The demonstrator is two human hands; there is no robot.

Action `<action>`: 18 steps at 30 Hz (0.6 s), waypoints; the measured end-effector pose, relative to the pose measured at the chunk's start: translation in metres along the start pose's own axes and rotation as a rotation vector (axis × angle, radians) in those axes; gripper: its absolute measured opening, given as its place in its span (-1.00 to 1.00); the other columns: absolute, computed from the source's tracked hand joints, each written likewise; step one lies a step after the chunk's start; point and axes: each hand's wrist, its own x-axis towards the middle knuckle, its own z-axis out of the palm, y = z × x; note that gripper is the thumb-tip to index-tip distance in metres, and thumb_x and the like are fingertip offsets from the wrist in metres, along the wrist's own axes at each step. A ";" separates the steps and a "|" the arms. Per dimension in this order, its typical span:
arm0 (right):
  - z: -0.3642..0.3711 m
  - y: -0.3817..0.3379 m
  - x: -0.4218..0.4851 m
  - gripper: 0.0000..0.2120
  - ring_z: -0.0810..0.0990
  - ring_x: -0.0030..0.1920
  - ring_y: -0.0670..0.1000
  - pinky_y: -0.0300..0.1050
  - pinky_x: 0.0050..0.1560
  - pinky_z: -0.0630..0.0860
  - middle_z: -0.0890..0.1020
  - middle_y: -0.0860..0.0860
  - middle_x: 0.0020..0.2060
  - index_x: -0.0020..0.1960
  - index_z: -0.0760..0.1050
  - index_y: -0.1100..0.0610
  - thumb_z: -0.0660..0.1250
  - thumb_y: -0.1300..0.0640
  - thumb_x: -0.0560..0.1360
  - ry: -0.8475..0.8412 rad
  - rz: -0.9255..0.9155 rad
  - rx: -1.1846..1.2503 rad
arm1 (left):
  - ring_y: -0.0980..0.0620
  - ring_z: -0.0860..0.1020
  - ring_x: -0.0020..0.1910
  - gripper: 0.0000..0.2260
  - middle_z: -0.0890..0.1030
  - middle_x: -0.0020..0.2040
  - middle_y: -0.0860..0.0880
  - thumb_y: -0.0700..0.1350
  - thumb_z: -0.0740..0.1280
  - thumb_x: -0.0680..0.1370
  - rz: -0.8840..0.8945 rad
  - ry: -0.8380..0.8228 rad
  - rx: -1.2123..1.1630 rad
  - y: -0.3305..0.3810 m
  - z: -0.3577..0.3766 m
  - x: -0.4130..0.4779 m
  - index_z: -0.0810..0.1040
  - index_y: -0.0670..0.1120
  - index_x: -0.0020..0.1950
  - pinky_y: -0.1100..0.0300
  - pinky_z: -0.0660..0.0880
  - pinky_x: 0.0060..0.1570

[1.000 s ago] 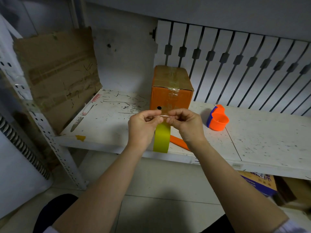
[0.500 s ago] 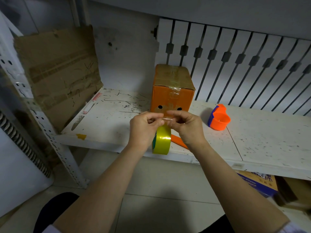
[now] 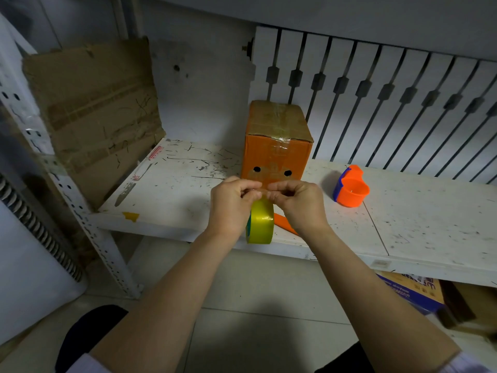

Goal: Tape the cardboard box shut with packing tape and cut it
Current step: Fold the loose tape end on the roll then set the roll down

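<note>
Here, in the head view, your left hand (image 3: 233, 203) and your right hand (image 3: 297, 201) meet in front of you above the front edge of the white tabletop (image 3: 419, 219), fingers curled and thumbs pinched toward each other on the top of the yellow-green roll of packing tape (image 3: 260, 221). The roll hangs on edge between your two hands, its lower half showing below your palms and overlapping the front edge of the tabletop. Both hands are closed narrowly on it; the loose end of the tape under your fingertips is too small to make out. Just behind your hands the orange cardboard box (image 3: 277, 152) stands upright on the tabletop, with clear tape across its top flaps and down onto the front face, and two dark round holes low on that face. To the right of the box, apart from it, an orange and blue tape dispenser (image 3: 349, 188) sits on the tabletop. An orange strip (image 3: 285, 224) lies on the tabletop beneath your right wrist, partly hidden. A worn cardboard sheet (image 3: 94, 114) leans against the wall at the far left.
</note>
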 end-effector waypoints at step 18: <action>-0.006 -0.009 -0.001 -0.77 0.52 -0.24 -0.15 -0.24 -0.18 0.45 0.58 -0.08 -0.32 -0.32 0.53 0.02 0.31 0.22 0.50 -0.137 0.105 0.055 | -0.01 0.51 0.06 -0.95 0.42 -0.03 0.02 -0.14 0.45 0.42 -0.126 -0.094 0.033 0.006 0.000 0.010 0.61 -0.04 -0.23 0.01 0.53 0.11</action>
